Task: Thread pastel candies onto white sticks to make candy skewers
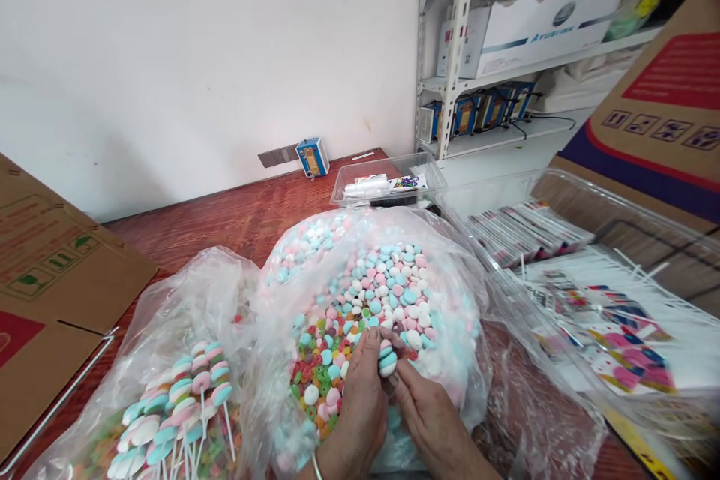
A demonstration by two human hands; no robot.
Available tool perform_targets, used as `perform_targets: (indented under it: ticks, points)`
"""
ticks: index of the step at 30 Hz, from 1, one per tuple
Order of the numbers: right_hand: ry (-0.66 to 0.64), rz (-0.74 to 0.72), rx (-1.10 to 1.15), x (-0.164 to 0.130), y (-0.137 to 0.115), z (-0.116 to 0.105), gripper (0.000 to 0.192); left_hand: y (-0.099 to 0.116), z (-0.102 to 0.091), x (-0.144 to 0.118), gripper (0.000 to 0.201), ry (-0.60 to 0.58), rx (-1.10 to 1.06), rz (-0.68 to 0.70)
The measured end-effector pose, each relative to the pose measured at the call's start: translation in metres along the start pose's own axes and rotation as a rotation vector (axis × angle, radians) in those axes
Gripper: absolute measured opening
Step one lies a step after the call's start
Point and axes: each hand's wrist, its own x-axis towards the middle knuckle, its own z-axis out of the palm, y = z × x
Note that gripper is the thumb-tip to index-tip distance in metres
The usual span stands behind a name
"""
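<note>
Above an open clear bag [450, 240], my two hands meet with fingers closed round a short stack of blue and white candies [387, 358]. My left hand [360, 397] grips the stack between thumb and fingers. At its lower end, the fingertips of my right hand [430, 409] are pinched together. Whether a stick runs through the stack is hidden. Pink, white and blue button-shaped candies [394, 281] fill the bag, with small coloured gummy rings [315, 371] in front. To the left, several candy skewers [183, 405] with white sticks lie on another plastic bag [196, 292].
A clear tray [554, 382] of printed wrappers and white sticks stands at right, beside a carton [664, 120]. Behind the bag sits a smaller clear tray [340, 191]. Another carton [61, 270] stands at left on the red-brown table [225, 221]. A metal shelf [455, 37] rises behind.
</note>
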Motion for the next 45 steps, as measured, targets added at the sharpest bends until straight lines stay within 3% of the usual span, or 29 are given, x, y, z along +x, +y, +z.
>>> perform_targets:
  ticks: [3,5,7,8,11,14,17,24,28,33,36,40,45]
  points:
    - [0.071,0.026,0.125,0.006,0.005,-0.016,0.033,0.017,-0.006,0.031,0.052,-0.041,0.116,0.022]
    - [0.126,0.083,0.186,0.006,0.011,-0.026,0.034,0.031,-0.015,0.058,0.045,-0.028,0.514,0.189]
    - [0.156,0.140,0.244,0.003,0.017,-0.033,0.035,0.043,-0.026,0.086,0.031,-0.011,1.140,0.393]
    - [0.157,0.162,0.268,0.001,0.020,-0.035,0.035,0.047,-0.030,0.098,0.025,0.008,1.257,0.430]
    - [0.146,0.199,0.305,-0.006,0.024,-0.035,0.034,0.049,-0.038,0.122,0.015,0.073,1.438,0.473]
    - [0.149,0.194,0.283,-0.009,0.023,-0.032,0.033,0.043,-0.038,0.127,0.011,0.105,1.543,0.502]
    - [0.169,0.158,0.254,-0.008,0.019,-0.033,0.032,0.037,-0.036,0.120,0.002,0.096,1.591,0.546]
    - [0.160,0.149,0.215,-0.004,0.015,-0.037,0.032,0.041,-0.020,0.110,0.013,-0.013,1.470,0.650]
    - [0.131,0.126,0.218,-0.004,0.015,-0.035,0.031,0.043,-0.010,0.125,0.013,-0.020,1.362,0.630]
    - [0.139,0.115,0.239,-0.005,0.018,-0.036,0.030,0.040,-0.014,0.139,0.009,0.028,1.292,0.569]
    - [0.167,0.117,0.242,-0.005,0.018,-0.035,0.032,0.037,-0.017,0.139,0.014,0.037,1.269,0.542]
    - [0.194,0.111,0.258,-0.003,0.017,-0.032,0.035,0.033,-0.015,0.139,0.005,0.038,1.246,0.550]
    - [0.310,0.138,0.242,-0.001,0.020,-0.034,0.035,0.035,-0.007,0.130,0.012,0.016,1.138,0.568]
